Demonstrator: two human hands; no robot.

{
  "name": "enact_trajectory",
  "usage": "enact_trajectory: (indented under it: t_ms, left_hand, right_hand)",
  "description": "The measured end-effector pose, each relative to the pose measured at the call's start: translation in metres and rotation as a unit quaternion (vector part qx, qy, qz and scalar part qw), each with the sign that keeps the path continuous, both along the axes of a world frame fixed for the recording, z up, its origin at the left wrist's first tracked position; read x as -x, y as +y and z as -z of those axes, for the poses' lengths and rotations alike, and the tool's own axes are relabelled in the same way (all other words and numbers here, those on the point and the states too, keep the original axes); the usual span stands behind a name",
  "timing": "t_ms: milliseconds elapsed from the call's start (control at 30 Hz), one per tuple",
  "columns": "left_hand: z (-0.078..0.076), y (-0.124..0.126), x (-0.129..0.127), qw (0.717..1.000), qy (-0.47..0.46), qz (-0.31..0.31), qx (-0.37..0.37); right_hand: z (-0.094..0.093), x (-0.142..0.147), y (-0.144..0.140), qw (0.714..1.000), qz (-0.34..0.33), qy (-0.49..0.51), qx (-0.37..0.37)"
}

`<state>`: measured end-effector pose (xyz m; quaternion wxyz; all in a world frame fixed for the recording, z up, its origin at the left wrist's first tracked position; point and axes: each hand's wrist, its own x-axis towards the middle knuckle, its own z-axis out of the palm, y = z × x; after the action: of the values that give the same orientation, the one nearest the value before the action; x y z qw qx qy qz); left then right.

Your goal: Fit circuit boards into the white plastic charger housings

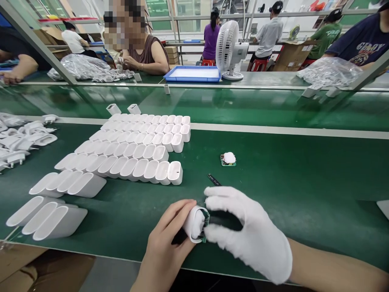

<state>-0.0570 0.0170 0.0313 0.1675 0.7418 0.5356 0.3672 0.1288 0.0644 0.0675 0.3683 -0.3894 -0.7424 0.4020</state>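
My bare left hand is wrapped round a white plastic charger housing, its open end turned to the right. A green circuit board with a white blob on it sits partly inside that opening. My right hand, in a white glove, has its fingertips and thumb at the upper and lower edges of the board. Beyond the glove, a thin black strip with pale lettering sticks out; the rest is hidden. Another circuit board topped with white lies on the green bench.
Rows of white housings stand open side up at the left. White plug parts are heaped at the far left. Past the bench's pale strip are a fan, a blue tray, plastic bags and several people.
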Motion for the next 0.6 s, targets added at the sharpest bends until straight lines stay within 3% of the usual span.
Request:
enact_trajectory:
  t_ms: [100,200,433,533,600]
  left_hand:
    - [0.0,0.002,0.0,0.998,-0.011,0.049,0.032]
    - [0.0,0.003,-0.002,0.996,-0.015,0.081,0.026]
    - [-0.003,0.002,-0.003,0.994,0.002,0.111,0.02]
    - [-0.001,0.003,0.0,0.992,0.003,0.125,0.032]
    - [0.001,0.003,0.002,0.992,-0.001,0.123,0.041]
  right_hand:
    - [0.0,0.0,0.004,0.966,-0.022,0.073,0.246]
    - [0.003,0.0,0.005,0.935,-0.074,0.088,0.334]
    - [0.002,0.006,0.002,0.951,-0.047,0.069,0.297]
    - [-0.001,0.001,0.005,0.968,-0.064,0.029,0.24]
    - [-0.006,-0.008,0.011,0.982,-0.09,-0.017,0.165]
